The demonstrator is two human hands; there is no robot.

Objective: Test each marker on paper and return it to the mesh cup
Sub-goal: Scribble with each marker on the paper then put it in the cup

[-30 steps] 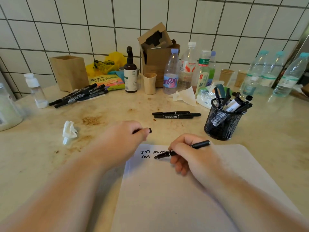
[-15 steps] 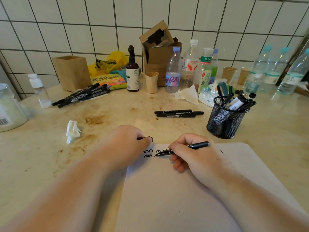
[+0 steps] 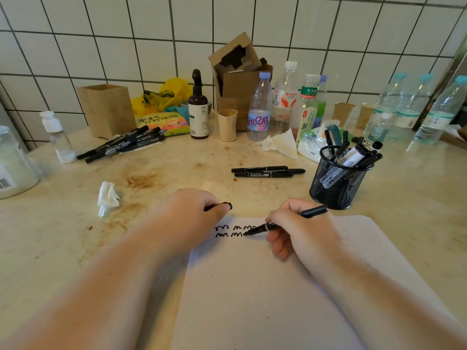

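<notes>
Paper (image 3: 290, 299) lies nearest, w/ two rows of squiggles at its top edge. Mesh cup (image 3: 337, 184), right of it, holds several markers, prob. tested. Right hand (image 3: 300, 231) grips marker (image 3: 285, 222), tip on paper mid-scribble. Left hand (image 3: 192, 215) pinches cap (image 3: 226, 205). Two markers (image 3: 265, 171) + a pile (image 3: 123, 145) by the wooden box (image 3: 106, 109) look untested.

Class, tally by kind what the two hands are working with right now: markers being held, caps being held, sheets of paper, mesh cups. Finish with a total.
marker, in the right hand: 1
cap, in the left hand: 1
paper: 1
mesh cup: 1
Total: 4
</notes>
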